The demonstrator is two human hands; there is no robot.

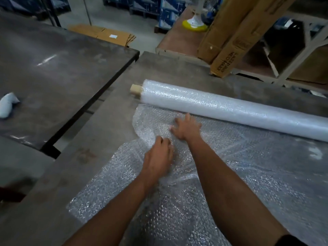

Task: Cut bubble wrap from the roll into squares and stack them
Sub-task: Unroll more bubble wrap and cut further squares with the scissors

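Lying across the grey bench [110, 71]: the bubble wrap roll [230, 109], cardboard core [135, 89] poking out at its left end. Spreading toward the viewer from the roll: the unrolled sheet [257, 166], rumpled and folded near its left edge. Resting on that sheet just beside the roll: the right hand [187, 127], fingers spread wide. Bunching the sheet's crumpled fold nearer the viewer: the left hand [158, 159], fingers curled into the plastic. Sitting apart on the neighbouring bench: a crumpled white bag [7, 104].
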